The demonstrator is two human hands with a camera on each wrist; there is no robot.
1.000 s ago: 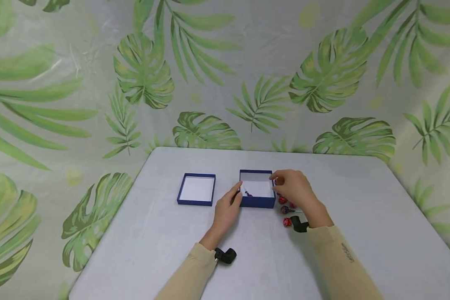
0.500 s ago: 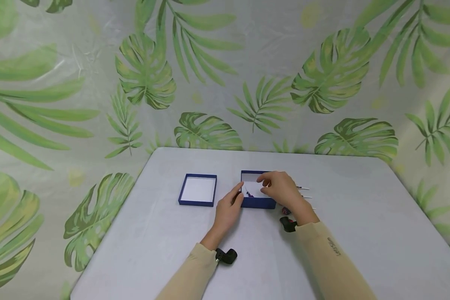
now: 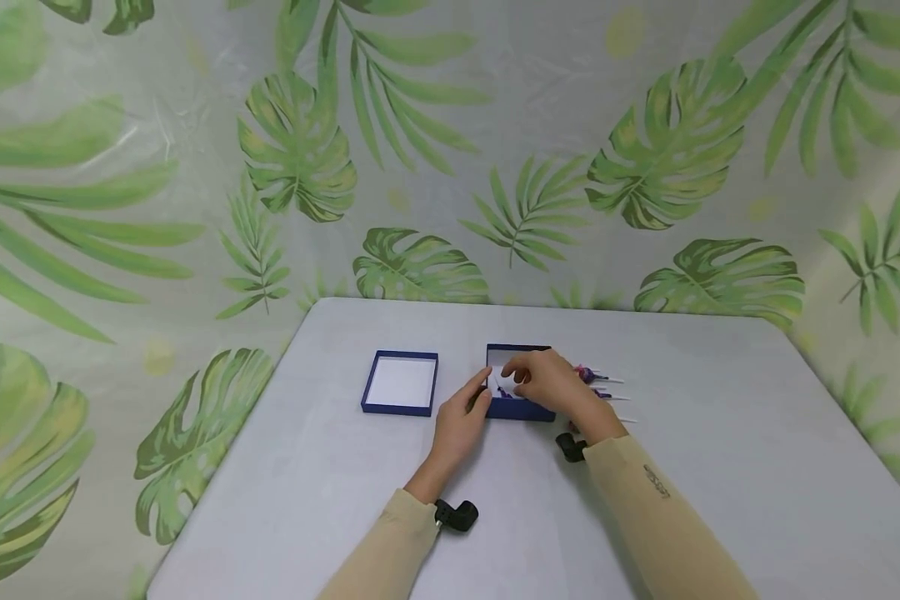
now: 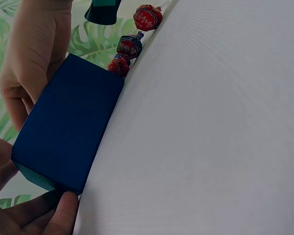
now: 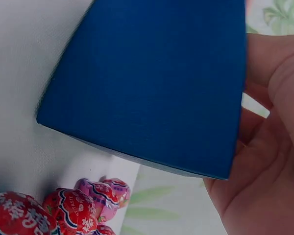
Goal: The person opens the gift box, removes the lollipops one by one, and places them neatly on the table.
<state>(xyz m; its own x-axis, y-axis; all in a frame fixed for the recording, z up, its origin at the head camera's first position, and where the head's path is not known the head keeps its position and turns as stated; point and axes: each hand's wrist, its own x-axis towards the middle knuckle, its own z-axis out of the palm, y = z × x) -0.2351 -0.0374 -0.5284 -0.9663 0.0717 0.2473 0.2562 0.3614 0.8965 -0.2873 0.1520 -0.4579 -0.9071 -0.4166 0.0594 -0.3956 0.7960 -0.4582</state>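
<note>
A blue box with a pale inside stands uncovered on the table. My left hand rests against the box's left side, its fingertips at the rim and the lower front corner. My right hand reaches over the right wall, with bent fingertips inside the box. The right wrist view shows these fingers partly behind the blue wall, so I cannot tell whether they pinch anything. A purple-wrapped lollipop lies inside. Several more lollipops, in red and pink wrappers, lie to the right of the box.
The shallow blue lid, white inside, lies to the left of the box. The white table reaches back to a leaf-patterned backdrop. Lollipop sticks point right beyond my right wrist.
My right hand has moved left from beside the lollipops, across the right wall and into the box. My left hand stays at the box's left side.
</note>
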